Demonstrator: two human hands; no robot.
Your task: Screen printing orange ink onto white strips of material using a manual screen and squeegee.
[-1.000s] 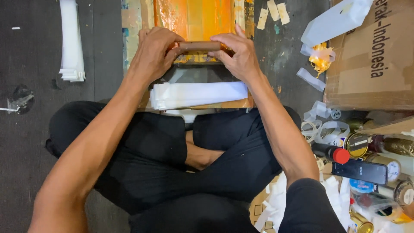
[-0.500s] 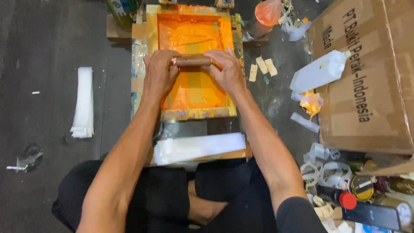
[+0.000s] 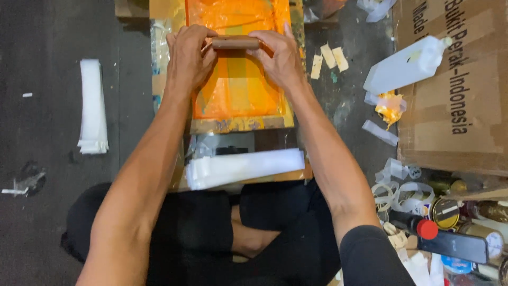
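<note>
Since half a second ago the hands and squeegee sit lower on the orange mesh, about mid-screen instead of near its far end, and the camera is tipped so the frame's far edge runs out of view. Head view: left hand (image 3: 189,57) and right hand (image 3: 280,59) each curl tight around one end of the brown wooden squeegee handle (image 3: 235,42), fingers wrapped over the top, only the handle's short middle stretch showing between them. Handle lies crosswise on the screen-printing frame (image 3: 241,124), blade hidden beneath the hands. Frame is a wooden rectangle, mesh coated in orange ink, near rail smeared with yellow and blue paint. Just in front of the frame, between it and the crossed legs in black trousers, lies a stack of white plastic strips (image 3: 244,165). Another white stack (image 3: 93,106) lies well off to the left on the dark floor. Right of the frame: small pale tape pieces (image 3: 329,57), a white plastic bottle (image 3: 407,66) leaning on a brown cardboard box (image 3: 455,106), an orange-stained rag (image 3: 389,106), tins and a red-capped bottle (image 3: 426,229) near the right knee.
</note>
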